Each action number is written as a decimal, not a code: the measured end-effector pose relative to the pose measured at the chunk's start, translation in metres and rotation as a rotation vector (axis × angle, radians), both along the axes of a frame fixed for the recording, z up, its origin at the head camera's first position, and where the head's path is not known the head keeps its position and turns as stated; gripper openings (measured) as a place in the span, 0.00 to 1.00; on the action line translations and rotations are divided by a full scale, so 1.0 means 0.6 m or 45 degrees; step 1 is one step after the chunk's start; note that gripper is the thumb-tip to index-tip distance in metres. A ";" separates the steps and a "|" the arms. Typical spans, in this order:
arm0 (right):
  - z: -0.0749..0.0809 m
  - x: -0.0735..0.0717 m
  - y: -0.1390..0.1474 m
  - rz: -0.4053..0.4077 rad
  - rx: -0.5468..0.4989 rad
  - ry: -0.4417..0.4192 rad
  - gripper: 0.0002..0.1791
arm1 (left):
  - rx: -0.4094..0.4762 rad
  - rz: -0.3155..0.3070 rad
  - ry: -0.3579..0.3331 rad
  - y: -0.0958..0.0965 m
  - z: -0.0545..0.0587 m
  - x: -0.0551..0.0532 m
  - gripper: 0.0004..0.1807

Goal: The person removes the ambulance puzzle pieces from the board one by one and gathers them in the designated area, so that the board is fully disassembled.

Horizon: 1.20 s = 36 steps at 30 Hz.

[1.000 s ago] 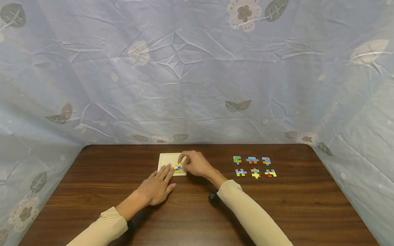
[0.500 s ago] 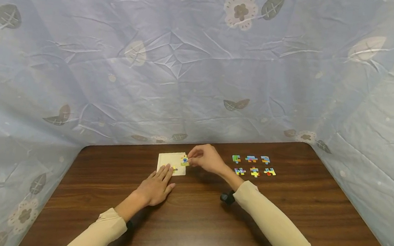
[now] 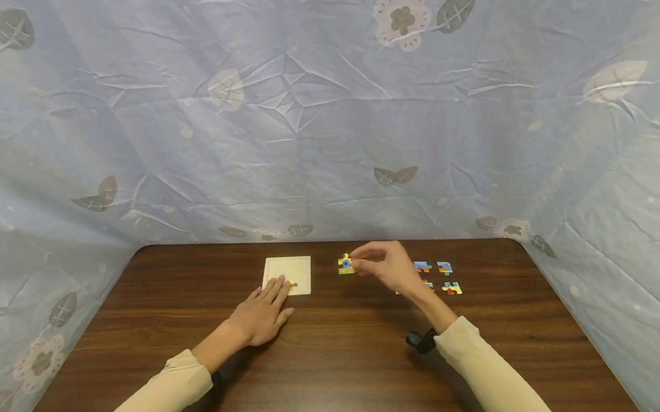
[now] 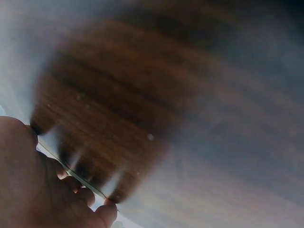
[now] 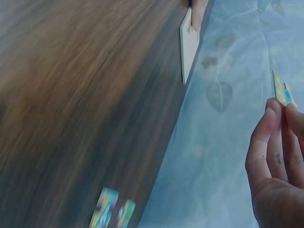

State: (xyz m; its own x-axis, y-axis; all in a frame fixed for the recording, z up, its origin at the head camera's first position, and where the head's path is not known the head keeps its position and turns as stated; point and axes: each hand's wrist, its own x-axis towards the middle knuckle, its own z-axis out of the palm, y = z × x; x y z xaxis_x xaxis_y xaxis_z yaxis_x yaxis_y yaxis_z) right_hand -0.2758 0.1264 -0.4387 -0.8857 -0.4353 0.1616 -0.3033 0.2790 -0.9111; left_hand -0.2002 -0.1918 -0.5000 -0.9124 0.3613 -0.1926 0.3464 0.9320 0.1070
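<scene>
My right hand [image 3: 393, 266] pinches a yellow jigsaw puzzle piece [image 3: 345, 263] with a blue round mark, between the tray and the loose pieces. In the right wrist view the same piece is held up at the fingertips. A square cream puzzle tray [image 3: 301, 267] lies left of it, near the table's back edge. Across the tray's lower left part rests my left hand [image 3: 257, 312], fingers straight. One small yellow-and-purple piece [image 3: 293, 285] shows in the tray beside the left fingertips; the fingers cover the corner there.
Several loose puzzle pieces [image 3: 452, 288] lie on the brown wooden table [image 3: 313, 365] at the back right, some hidden behind the right hand and wrist. A flowered pale blue curtain [image 3: 314, 130] hangs behind the table and along its sides.
The right hand has lifted the yellow puzzle piece off the tray and carried it to the right, toward the loose pieces. The left hand has stayed on the tray.
</scene>
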 end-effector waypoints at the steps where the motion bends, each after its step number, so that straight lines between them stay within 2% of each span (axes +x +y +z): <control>1: 0.002 0.002 0.011 -0.020 0.003 -0.004 0.11 | -0.004 0.000 -0.003 0.000 0.000 0.000 0.39; 8: 0.012 0.018 0.087 -0.102 0.047 -0.035 0.12 | -0.019 0.004 -0.004 0.002 0.000 -0.001 0.39; 19: 0.003 0.037 0.200 -0.172 0.215 -0.032 0.14 | -0.014 0.003 -0.005 0.003 -0.001 0.001 0.39; 24: 0.000 0.051 0.250 -0.235 0.251 -0.098 0.16 | -0.012 0.001 -0.001 0.003 -0.001 0.000 0.39; 29: -0.014 0.063 0.296 -0.268 0.259 -0.185 0.17 | -0.003 0.003 -0.003 0.006 0.002 -0.002 0.39; 36: -0.048 0.069 0.340 -0.274 0.318 -0.212 0.14 | 0.001 0.003 -0.026 0.006 0.010 0.003 0.38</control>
